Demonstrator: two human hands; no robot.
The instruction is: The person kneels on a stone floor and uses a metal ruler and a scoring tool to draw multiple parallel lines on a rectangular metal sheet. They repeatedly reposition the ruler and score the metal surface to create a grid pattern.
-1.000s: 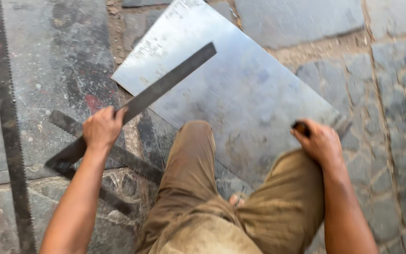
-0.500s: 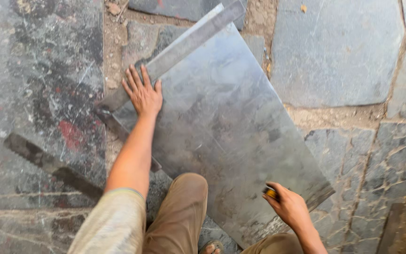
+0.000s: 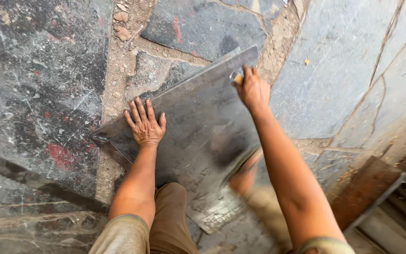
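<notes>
Head view: the left hand (image 3: 145,126) lies flat, palm down and fingers spread apart, pressing on a grey metal sheet (image 3: 198,141) that rests on the stone floor (image 3: 38,80). Along the far side of the fingertips runs a long flat metal ruler (image 3: 184,84), laid on the sheet's far edge; whether the fingers touch the ruler or only the sheet beside it is hard to tell. The right hand (image 3: 253,89) is further out, at the ruler's far end, its fingers curled together around a small marking tool (image 3: 237,78) with a yellowish bit showing; most of the tool is hidden inside the grip, so its kind cannot be made out. Below the right forearm a foot on the sheet is blurred. Near the left elbow, a dark metal strip (image 3: 29,181) lies on the stones, its end cut off by the frame's edge. By the right elbow a rusty metal piece (image 3: 367,188) shows only in part
</notes>
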